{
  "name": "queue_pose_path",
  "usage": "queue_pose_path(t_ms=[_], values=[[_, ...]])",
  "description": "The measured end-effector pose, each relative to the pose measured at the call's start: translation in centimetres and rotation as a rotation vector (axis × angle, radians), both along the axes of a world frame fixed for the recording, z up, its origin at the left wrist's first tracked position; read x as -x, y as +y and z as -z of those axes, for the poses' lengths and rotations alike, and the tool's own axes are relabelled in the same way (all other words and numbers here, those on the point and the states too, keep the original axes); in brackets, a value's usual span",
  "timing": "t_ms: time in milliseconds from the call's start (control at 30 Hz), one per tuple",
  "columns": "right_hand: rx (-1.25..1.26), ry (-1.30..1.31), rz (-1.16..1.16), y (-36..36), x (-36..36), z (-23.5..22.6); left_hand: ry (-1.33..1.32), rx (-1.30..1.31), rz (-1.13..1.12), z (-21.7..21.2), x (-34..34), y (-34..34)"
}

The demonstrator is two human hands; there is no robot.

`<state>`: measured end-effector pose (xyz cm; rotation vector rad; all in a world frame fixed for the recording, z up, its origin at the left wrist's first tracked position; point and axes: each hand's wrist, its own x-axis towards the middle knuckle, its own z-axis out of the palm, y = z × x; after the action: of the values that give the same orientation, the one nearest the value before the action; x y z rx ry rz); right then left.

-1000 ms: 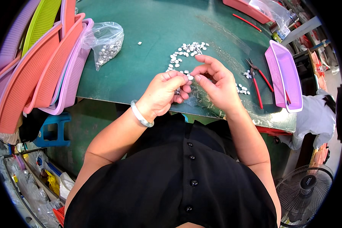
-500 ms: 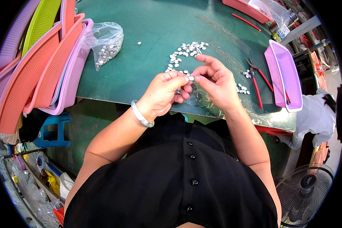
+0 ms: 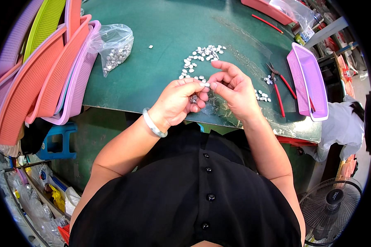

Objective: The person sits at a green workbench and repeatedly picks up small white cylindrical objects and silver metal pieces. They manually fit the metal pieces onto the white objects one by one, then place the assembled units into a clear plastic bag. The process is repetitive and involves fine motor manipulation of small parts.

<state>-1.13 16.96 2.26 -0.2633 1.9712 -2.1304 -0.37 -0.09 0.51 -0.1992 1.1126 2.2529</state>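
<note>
- Small white piece [image 3: 205,85] looks tipped more edge-on than a second ago; hands barely moved, so I'd call it mid-adjustment
- Left hand [image 3: 173,101] has it pinched, above the bench [image 3: 165,82]
- Right hand [image 3: 239,94]: fingertips at its other end, can't tell if gripping
- Loose pieces [image 3: 210,52] lie just beyond

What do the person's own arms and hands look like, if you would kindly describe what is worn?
The left hand and right hand are ungloved, with no sleeves over the forearms. A smooth, rounded, pale bangle circles the left wrist; the right wrist shows nothing worn. The black fabric top has round, dark buttons.
</note>
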Motion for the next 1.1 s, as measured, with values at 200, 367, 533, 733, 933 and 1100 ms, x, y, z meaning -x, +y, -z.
queue_pose_path(t_ms=[200,367,533,733,933,1100], values=[[0.007,0.0,0.01,-0.1,-0.2,0.0,-0.028,-0.032,0.012,0.1,0.0,0.0],[-0.012,0.039,0.019,-0.1,-0.4,0.1,-0.018,-0.017,0.001,0.3,-0.1,0.0],[-0.058,0.12,0.037,-0.3,-0.5,0.5,-0.005,-0.015,-0.003,0.5,-0.1,0.0],[-0.128,0.21,0.04,-0.2,-0.6,0.9,-0.007,-0.002,-0.008,0.4,-0.1,0.0],[-0.181,0.255,0.022,-0.2,-0.8,1.3,-0.016,0.012,-0.025,0.2,-0.2,0.1],[-0.184,0.262,0.003,-0.2,-0.8,1.3,-0.024,0.003,-0.022,0.4,-0.2,0.1]])
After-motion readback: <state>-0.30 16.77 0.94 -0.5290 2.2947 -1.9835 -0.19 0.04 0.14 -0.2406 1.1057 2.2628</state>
